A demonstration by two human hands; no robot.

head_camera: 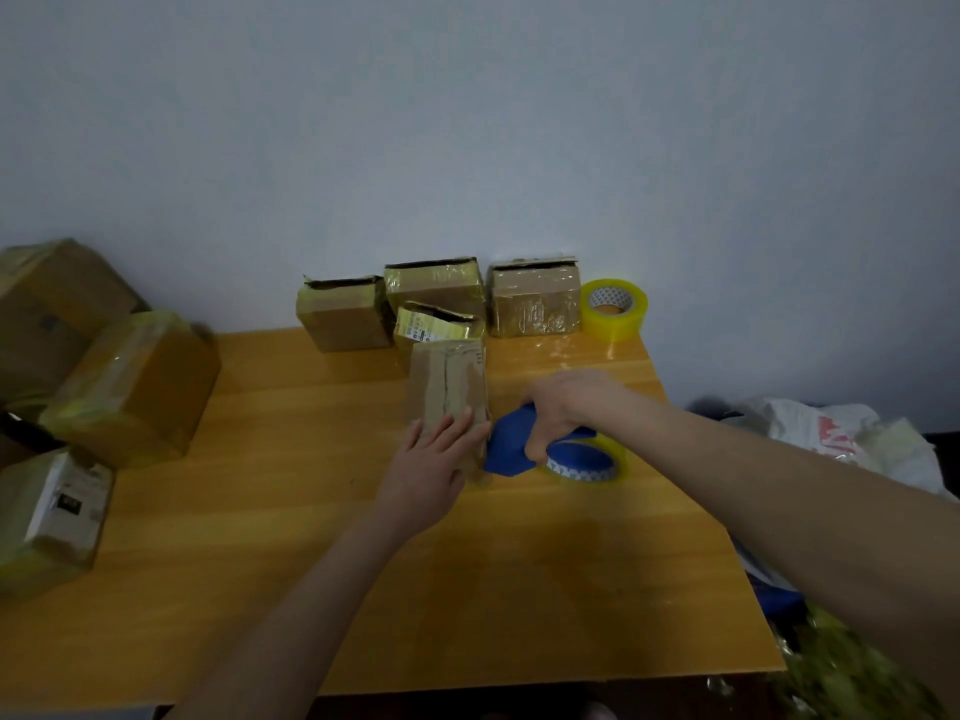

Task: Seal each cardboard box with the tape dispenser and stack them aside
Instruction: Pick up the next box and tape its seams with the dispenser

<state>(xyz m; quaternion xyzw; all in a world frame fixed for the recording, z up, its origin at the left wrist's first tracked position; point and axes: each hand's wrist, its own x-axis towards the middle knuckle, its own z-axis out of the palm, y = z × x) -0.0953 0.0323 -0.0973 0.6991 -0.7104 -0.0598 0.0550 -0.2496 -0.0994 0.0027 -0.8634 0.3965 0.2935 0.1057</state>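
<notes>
**Small box pinned, dispenser at its near end**

The small box [449,379] lies lengthwise at the middle of the table [311,563], centre seam up. It is pinned by the left hand [431,452], fingers straight and pressed flat on the near end, presumably so it cannot slide when tape is drawn. The tape dispenser [511,449], blue and loaded with a clear roll, is set just beside the box's near right corner. Its handle is grasped by the right hand [558,407], fingers curled round it. Sealing of this box is judged to be at its start. Four more boxes [535,298] are stood against the wall, top flaps gaping; their contents cannot be made out. A spare roll [613,306] sits beside them. Taped boxes [135,387] are piled at the left edge, judged the finished stack.
</notes>
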